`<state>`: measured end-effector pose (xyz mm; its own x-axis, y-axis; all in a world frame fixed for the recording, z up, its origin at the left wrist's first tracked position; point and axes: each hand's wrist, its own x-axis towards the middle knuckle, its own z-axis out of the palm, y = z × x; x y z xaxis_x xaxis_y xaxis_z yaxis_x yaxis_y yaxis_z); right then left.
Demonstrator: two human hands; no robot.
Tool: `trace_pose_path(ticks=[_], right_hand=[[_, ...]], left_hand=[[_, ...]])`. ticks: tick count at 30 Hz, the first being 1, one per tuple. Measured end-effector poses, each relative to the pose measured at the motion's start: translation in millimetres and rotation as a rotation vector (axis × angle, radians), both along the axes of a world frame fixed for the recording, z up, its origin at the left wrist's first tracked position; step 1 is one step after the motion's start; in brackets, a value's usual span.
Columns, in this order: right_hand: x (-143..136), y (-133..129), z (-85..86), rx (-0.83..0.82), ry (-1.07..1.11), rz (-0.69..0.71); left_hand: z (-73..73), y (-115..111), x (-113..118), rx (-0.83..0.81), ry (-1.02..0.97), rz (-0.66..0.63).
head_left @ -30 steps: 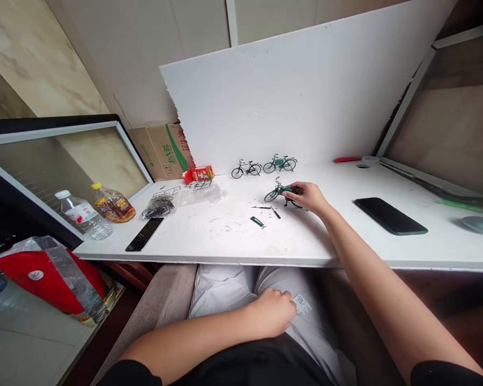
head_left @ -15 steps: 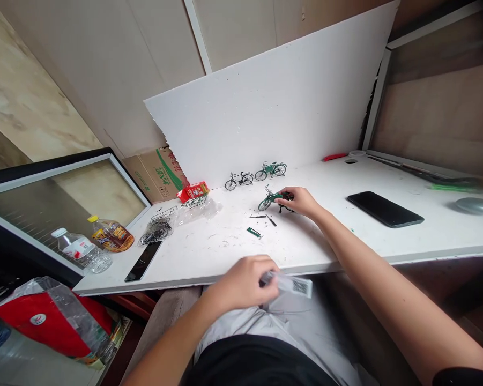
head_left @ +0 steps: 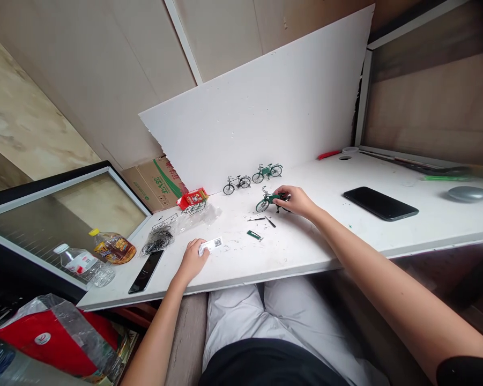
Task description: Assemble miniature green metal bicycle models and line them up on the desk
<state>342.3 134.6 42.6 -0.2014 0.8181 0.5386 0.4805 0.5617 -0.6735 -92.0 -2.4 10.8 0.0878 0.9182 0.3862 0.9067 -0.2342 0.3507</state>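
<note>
Beside the black phone (head_left: 380, 203), the right hand (head_left: 296, 200) holds a green bike (head_left: 267, 200). Behind it stand a black bike (head_left: 236, 185) and a red box (head_left: 192, 198). The white tag (head_left: 210, 245) bears a black code.

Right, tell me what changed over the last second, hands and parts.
The left hand rose from the lap, picked up a small clear packet with a code label and brought it onto the white table. The right hand kept its grip on the green toy bicycle. The black phone and the two standing bicycles did not move.
</note>
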Motion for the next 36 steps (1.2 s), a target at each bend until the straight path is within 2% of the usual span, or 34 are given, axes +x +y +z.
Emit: trace_pose_path(ticks=[3,7,15,23,36], right_hand=[[-0.2,4.6,-3.5,-0.01,0.012,-0.018],[0.5,9.4,-6.4,-0.033,0.028,-0.005],[1.5,2.7,-1.0,-0.056,0.017,-0.012],[0.5,2.6,0.9,-0.052,0.073,-0.036],[1.3,10.6,-5.4,-0.037,0.086,0.008]], left_hand=[[-10.3,0.1,-2.2,0.041,-0.048,0.005],[-11.0,-1.2,-2.7,0.064,-0.051,0.017],[-16.8,-0.1,-7.4,0.082,-0.097,0.024],[-13.2,-1.8,-4.8,0.094,-0.065,0.009],[-13.7,-2.6,-5.0,0.064,-0.076,0.023]])
